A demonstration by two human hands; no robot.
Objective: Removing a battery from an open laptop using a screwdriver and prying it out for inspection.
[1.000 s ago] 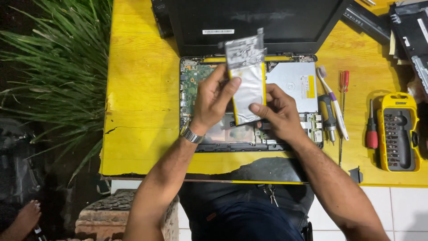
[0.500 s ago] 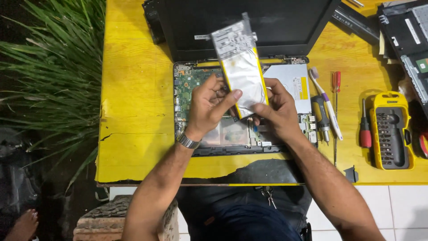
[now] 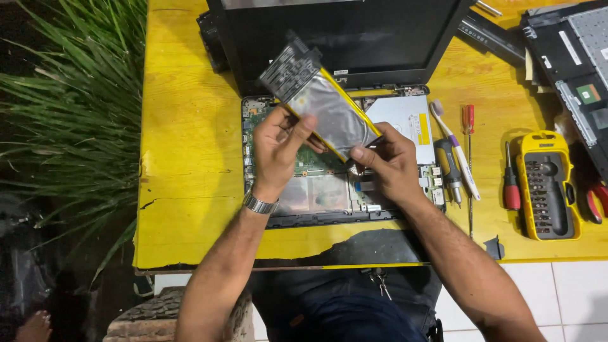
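A flat silver battery pack (image 3: 326,104) with a yellow edge and a dark label end is lifted and tilted over an opened laptop (image 3: 329,183). My left hand (image 3: 278,149), with a metal watch on its wrist, grips the pack's left side. My right hand (image 3: 389,161) pinches its lower right corner. Below the pack, the laptop's green circuit board and silver drive lie exposed. The dark screen (image 3: 342,38) stands open behind.
The yellow table (image 3: 190,158) has a chipped front edge. Right of the laptop lie a toothbrush (image 3: 453,149), red screwdrivers (image 3: 468,120), a yellow bit case (image 3: 548,187) and red pliers (image 3: 595,202). Dismantled dark laptop parts (image 3: 570,57) sit at the back right. Long-leaved plants (image 3: 63,114) stand on the left.
Both hands have turned the battery pack: its top end swung left and it now lies diagonally, lifted further from the laptop base.
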